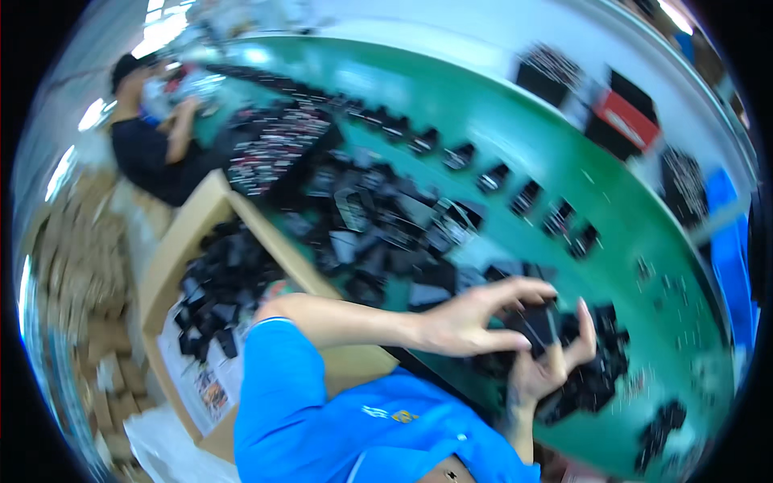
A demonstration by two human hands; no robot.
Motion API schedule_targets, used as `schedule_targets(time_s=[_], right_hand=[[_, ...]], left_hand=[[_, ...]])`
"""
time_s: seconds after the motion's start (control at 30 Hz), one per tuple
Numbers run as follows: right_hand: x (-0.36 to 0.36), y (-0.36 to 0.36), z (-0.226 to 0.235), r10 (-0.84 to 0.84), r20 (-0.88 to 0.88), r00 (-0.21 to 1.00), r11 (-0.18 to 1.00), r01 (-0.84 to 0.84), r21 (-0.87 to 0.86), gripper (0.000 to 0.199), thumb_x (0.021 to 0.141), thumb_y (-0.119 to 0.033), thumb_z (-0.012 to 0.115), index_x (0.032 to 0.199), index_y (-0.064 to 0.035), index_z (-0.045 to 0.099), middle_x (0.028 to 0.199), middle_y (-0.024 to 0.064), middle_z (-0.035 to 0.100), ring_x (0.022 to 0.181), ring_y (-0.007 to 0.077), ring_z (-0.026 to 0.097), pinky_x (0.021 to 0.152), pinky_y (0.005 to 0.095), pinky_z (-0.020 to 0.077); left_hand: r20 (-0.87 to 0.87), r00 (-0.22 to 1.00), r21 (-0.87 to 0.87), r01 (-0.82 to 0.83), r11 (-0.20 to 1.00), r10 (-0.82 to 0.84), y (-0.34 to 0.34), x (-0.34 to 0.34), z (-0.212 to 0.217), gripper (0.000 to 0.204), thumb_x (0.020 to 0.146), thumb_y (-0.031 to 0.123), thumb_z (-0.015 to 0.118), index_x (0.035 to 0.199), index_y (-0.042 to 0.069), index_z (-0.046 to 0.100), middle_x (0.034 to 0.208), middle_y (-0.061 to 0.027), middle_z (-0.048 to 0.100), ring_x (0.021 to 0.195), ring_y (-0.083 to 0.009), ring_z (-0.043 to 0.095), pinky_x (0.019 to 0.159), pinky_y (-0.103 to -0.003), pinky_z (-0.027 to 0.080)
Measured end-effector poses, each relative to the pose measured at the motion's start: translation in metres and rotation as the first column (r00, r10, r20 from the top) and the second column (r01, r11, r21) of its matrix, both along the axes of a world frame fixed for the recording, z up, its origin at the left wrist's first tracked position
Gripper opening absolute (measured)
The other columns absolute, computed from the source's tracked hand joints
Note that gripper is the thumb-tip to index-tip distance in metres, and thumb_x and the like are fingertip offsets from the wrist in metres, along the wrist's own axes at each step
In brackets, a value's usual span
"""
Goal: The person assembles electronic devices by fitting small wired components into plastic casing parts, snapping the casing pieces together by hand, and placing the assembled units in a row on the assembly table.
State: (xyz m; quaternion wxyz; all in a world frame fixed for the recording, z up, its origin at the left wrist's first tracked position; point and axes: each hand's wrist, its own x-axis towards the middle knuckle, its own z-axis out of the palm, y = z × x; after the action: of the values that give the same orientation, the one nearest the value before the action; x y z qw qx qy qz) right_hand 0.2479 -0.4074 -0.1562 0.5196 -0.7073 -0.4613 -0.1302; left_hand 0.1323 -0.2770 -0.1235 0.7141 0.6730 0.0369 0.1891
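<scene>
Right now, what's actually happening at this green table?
A person in a blue shirt holds a small black boxy part between both hands over the green table. The left hand pinches it from above and the right hand cups it from below. A heap of similar black parts covers the table, and an open cardboard box holds more. Another person in black works at the far end.

Green surface (515,137), long and curved by the lens, running from upper left to lower right. Heaped on its near middle: a pile of small black parts (378,225), loosely tumbled. Along the far side: a row of separate black pieces (491,179), evenly spaced. Toward the lower right edge: more scattered black clusters (656,427). At the far rim: a red-and-black box (624,119).
</scene>
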Motion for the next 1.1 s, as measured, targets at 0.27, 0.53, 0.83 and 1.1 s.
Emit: schedule_targets(time_s=[0.27,0.53,0.83,1.1], right_hand=[[0.014,0.004,0.008,-0.045,0.066,0.997,0.994,0.037,0.106,0.015,0.058,-0.005,0.074,0.071,-0.0102,0.068,0.135,0.0164,0.052,0.12,0.0333,0.044,0.104,0.0448,0.0334],[0.021,0.004,0.0,0.127,-0.037,0.991,0.984,-0.121,0.133,0.018,0.059,-0.006,0.074,0.075,-0.011,0.068,0.138,0.0134,0.05,0.124,0.0324,0.04,0.107,0.0445,0.0287],[0.039,0.005,0.017,0.264,0.185,0.947,0.947,-0.217,-0.238,0.031,0.063,-0.016,0.077,0.091,-0.0116,0.063,0.139,0.0098,0.05,0.121,0.0254,0.045,0.106,0.0463,0.027],[0.213,0.029,0.018,0.114,0.374,0.921,0.836,0.114,-0.537,0.028,0.072,-0.025,0.077,0.091,-0.0113,0.062,0.126,0.0083,0.054,0.116,0.025,0.045,0.104,0.0447,0.0245]], left_hand=[[-0.084,0.993,-0.142,0.076,0.987,-0.088,0.004,0.007,-0.001,0.063,0.084,-0.004,0.068,0.141,-0.003,0.041,0.136,-0.0166,0.052,0.12,-0.0244,0.056,0.106,-0.037,0.044],[0.002,1.0,-0.075,0.008,0.997,-0.008,0.001,0.008,-0.004,0.053,0.088,-0.004,0.064,0.137,-0.005,0.044,0.132,-0.0158,0.053,0.118,-0.0252,0.056,0.104,-0.036,0.045],[-0.108,0.994,-0.332,-0.051,0.942,0.016,0.003,0.006,-0.002,0.051,0.089,-0.005,0.062,0.137,-0.003,0.046,0.132,-0.014,0.05,0.116,-0.0236,0.056,0.104,-0.035,0.044],[0.068,0.853,0.886,-0.29,0.361,0.517,0.088,0.011,-0.033,0.041,0.08,0.005,0.066,0.12,0.003,0.057,0.134,-0.0142,0.047,0.121,-0.0322,0.046,0.103,-0.043,0.038]])
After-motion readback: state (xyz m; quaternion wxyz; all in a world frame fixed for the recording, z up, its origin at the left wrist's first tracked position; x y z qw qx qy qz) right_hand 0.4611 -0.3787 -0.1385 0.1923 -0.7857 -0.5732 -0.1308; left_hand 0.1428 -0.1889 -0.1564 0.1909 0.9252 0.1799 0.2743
